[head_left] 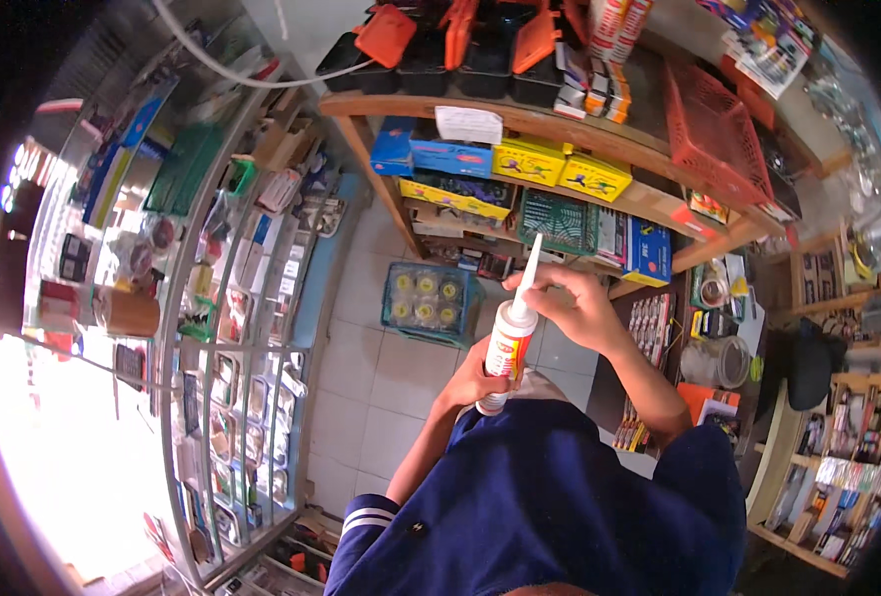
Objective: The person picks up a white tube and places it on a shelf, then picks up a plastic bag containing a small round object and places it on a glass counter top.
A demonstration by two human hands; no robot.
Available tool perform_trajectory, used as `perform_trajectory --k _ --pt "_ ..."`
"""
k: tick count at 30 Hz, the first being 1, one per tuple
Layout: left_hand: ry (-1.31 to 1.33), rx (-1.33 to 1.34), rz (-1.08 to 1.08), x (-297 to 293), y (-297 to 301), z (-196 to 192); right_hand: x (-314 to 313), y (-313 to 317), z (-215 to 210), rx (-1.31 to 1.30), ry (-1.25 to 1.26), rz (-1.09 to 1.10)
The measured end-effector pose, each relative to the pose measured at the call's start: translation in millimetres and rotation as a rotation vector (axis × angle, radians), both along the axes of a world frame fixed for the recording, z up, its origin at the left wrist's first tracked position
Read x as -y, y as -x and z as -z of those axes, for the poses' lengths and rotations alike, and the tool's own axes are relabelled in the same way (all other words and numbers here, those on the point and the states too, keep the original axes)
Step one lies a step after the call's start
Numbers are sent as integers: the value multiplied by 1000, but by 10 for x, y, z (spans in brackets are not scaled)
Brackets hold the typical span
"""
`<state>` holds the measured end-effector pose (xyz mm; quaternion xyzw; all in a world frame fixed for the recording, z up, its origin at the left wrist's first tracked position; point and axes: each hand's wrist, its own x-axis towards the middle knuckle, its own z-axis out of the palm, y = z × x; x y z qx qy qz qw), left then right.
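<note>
A white sealant cartridge (506, 356) with a red and yellow label is held upright but slightly tilted in front of my body. From its top rises a long tapered white nozzle (531, 270). My left hand (470, 379) is closed around the lower part of the cartridge, the thumb lying across the label. At the upper end, my right hand (578, 310) is closed about the base of the nozzle, its thumb and forefinger against it. Some of the right fingertips are hidden behind the nozzle.
Ahead stands a wooden shelf (550, 117) with boxes and a red plastic basket (716, 134). A teal crate (431, 339) of round-lidded containers rests on the tiled floor (347, 360). Glass-and-metal display shelving (224, 343) lines the left; wooden compartment racks (838, 467) stand at right.
</note>
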<state>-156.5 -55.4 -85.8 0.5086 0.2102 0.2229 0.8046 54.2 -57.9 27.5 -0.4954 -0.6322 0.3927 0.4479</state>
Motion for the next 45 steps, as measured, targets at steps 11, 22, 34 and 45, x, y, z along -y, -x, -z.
perform_trajectory --k 11,22,34,45 --pt "-93 -88 20 -91 -420 -160 33 -393 76 -17 -35 104" --pt "-130 -114 4 -228 -726 -192 243 -681 127 -77 -28 -26" --pt "-488 -293 -37 -404 -1042 -454 250 -849 147 -123 -94 50" --pt "-1229 -145 -102 -1229 -1438 -1254 108 -1547 -734 337 -666 -46"
